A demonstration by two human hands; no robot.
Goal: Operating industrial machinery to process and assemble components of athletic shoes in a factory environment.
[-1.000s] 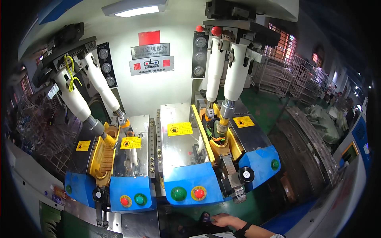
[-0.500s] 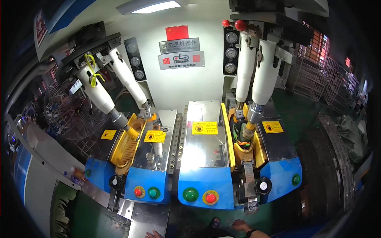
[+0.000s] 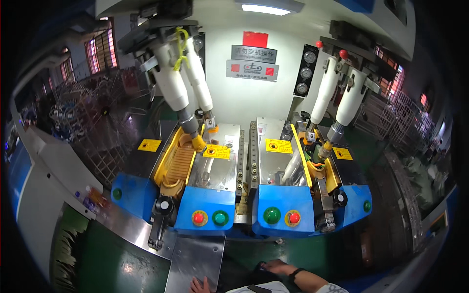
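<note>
My left hand (image 3: 199, 285) lies on the near edge of a bare metal plate (image 3: 195, 259), fingers spread, holding nothing. To the right, my right hand (image 3: 276, 266), with a dark band at its wrist, reaches down in front of the machine. Its fingertips are beside a dark object (image 3: 259, 267); whether they grip it is hidden. In the machine's right station, a dark shoe (image 3: 316, 160) with orange and green edging sits between yellow side pads, under a yellow-tipped press arm (image 3: 324, 150). The left station's ribbed tan cradle (image 3: 180, 163) shows no shoe.
White press arms (image 3: 171, 85) hang over both stations. Blue front panels carry red buttons (image 3: 199, 218) and green buttons (image 3: 220, 218). Black round knobs (image 3: 164, 205) jut out in front. Bottles (image 3: 97, 198) stand at the left; a wire rack (image 3: 391, 107) is at the far right.
The view has turned, so the machine sits farther right and higher. My right hand has come close to the dark object. More of my left hand shows, on the metal plate.
</note>
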